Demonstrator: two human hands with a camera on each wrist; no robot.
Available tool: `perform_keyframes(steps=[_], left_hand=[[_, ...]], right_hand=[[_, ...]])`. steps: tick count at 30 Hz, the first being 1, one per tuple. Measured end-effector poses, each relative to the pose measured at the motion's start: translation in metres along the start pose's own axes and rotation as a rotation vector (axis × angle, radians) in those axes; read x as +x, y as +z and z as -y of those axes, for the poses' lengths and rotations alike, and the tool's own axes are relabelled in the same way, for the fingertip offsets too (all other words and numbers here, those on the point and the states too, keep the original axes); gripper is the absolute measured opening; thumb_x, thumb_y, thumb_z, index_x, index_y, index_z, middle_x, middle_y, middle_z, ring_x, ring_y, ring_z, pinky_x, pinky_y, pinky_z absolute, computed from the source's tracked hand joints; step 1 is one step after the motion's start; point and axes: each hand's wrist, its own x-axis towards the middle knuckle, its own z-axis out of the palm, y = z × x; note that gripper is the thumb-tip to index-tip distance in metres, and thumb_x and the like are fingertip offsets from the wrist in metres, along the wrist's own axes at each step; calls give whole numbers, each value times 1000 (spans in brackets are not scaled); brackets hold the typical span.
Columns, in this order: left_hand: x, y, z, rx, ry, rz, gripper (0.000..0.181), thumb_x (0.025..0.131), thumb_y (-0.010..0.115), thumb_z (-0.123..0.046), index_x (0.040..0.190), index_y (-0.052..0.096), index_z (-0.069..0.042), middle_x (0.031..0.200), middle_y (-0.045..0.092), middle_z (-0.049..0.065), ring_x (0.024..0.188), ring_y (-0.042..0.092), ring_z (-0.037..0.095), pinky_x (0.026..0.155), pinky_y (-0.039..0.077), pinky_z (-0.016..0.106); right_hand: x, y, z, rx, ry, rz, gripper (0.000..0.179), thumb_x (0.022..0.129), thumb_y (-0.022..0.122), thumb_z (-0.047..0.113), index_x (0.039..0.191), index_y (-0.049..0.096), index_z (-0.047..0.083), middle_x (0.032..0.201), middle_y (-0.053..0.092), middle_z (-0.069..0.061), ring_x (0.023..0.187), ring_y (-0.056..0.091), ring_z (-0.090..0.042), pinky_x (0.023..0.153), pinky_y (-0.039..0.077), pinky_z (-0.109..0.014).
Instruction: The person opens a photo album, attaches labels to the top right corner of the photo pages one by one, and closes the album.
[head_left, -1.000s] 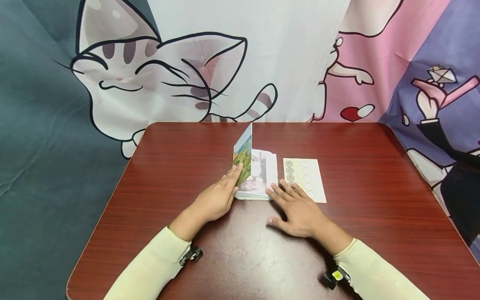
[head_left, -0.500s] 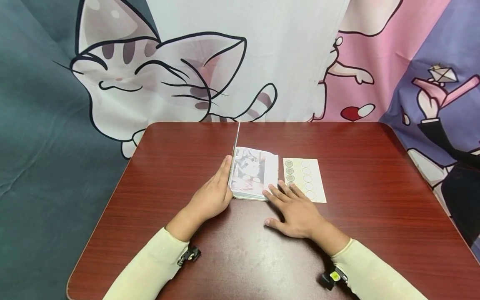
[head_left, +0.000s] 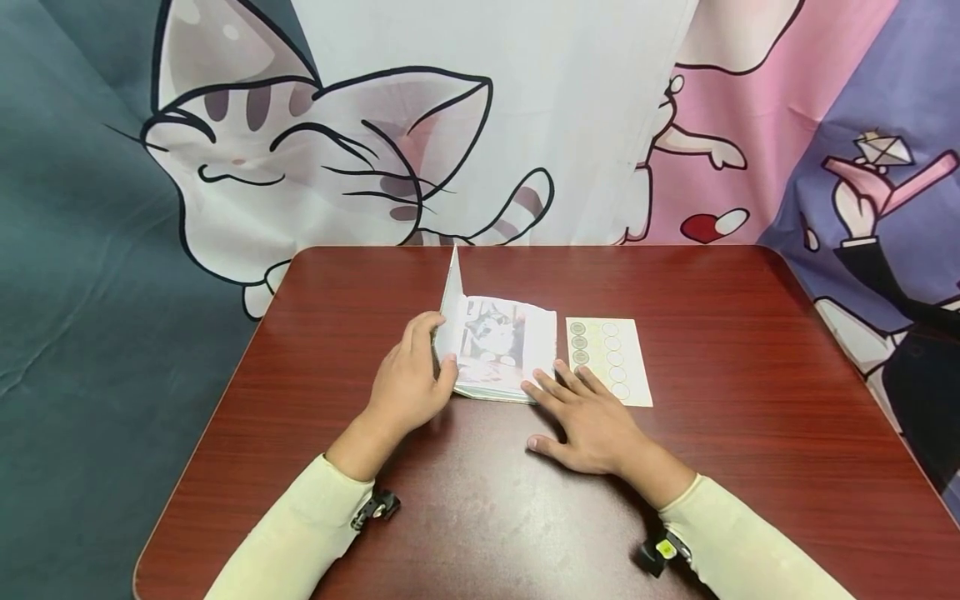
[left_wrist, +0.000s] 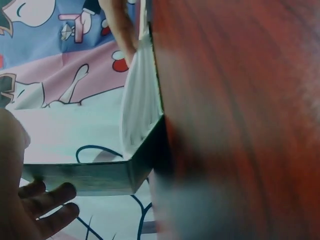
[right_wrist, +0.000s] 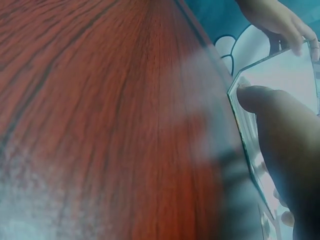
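While left hand point(head_left: 408, 375) pinches cover point(head_left: 452, 310), right hand point(head_left: 592, 423) splayed

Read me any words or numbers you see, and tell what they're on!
None can be read.
Paper: marks in the grey circles, too small to read.
Book: a picture page, no readable words.
Yellow wrist patch: too small to tell.
Cloth: drawings only.

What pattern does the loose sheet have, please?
The sheet has columns of circles, clearest in the head view.
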Motion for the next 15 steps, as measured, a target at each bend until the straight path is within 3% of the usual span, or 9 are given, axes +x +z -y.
perform_keyframes(steps=[5, 9, 12, 15], left_hand=[[3, -9, 4, 9, -87, -115, 38, 94, 60, -14, 128, 53, 1, 121, 60, 18, 81, 65, 39, 67, 52, 54], [4, -14, 11, 72, -149, -183, 32, 90, 58, -9, 120, 60, 0, 110, 64, 17, 76, 63, 38, 61, 50, 52], [4, -17, 17, 141, -207, -188, 32, 86, 56, -6, 115, 65, -2, 107, 66, 17, 77, 63, 39, 61, 50, 51], [3, -21, 22, 202, -271, -148, 32, 85, 53, -4, 113, 69, -4, 106, 66, 17, 84, 63, 40, 66, 50, 53]], right_hand=[[1, -2, 1, -1, -5, -6, 80, 96, 46, 72, 160, 39, 25, 162, 37, -2, 152, 25, -32, 122, 17, -54], [2, -3, 1, 5, -19, -19, 78, 96, 49, 70, 159, 42, 23, 161, 39, -4, 151, 28, -31, 122, 19, -53], [3, -4, 1, 9, -26, -20, 78, 97, 50, 69, 158, 42, 21, 161, 40, -6, 150, 31, -31, 122, 19, -53], [2, -5, 2, 25, -25, -3, 79, 97, 50, 68, 160, 39, 21, 161, 39, -8, 149, 33, -30, 122, 20, -52]])
